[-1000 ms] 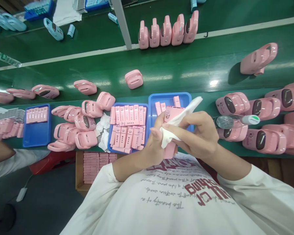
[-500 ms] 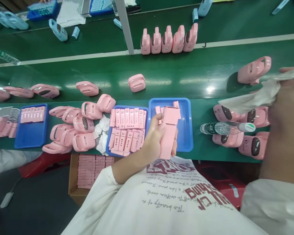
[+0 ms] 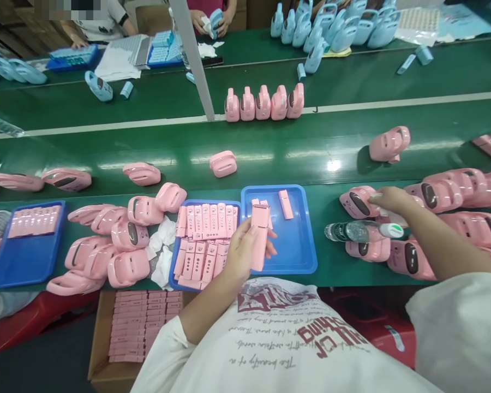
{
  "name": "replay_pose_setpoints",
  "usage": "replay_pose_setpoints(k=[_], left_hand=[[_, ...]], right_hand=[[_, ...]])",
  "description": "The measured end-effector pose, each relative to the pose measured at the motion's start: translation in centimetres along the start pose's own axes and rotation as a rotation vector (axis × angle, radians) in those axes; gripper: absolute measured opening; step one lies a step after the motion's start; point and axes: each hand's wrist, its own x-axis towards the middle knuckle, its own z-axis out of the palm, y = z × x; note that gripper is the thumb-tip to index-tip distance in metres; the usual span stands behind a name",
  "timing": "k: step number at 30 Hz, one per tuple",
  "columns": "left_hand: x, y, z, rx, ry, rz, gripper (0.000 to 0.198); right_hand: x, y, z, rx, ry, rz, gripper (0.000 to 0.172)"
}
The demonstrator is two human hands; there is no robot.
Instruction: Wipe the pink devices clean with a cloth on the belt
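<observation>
My left hand is wrapped round a long pink piece, held upright over the left side of a blue tray. Inside that tray lie a small pink piece and another partly behind the held one. Out to the right, my right hand is closed on a white cloth, beside a pink rounded housing and above a clear bottle. Just left of the held piece, a second blue tray carries rows of pink pieces.
Pink housings cluster at the left, beside crumpled tissues. Another blue tray is farther left. A carton of pink parts stands below the table. Pink housings line a green belt. A metal post rises behind; people work beyond.
My right hand has come down and inward with the white cloth, to the housings by the bottle. The held piece stands more upright. The view has tilted up, showing more of the far bench.
</observation>
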Motion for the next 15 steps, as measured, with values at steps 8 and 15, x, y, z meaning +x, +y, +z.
replay_pose_setpoints(k=[8,15], left_hand=[[0.4,0.9,-1.5,0.023,0.141,-0.034,0.026],[0.7,1.8,-2.7,0.041,0.183,-0.085,0.031]], right_hand=[[7.4,-7.6,-1.6,-0.022,-0.182,0.057,0.031],[12.7,-16.6,1.5,0.052,-0.21,0.061,0.033]])
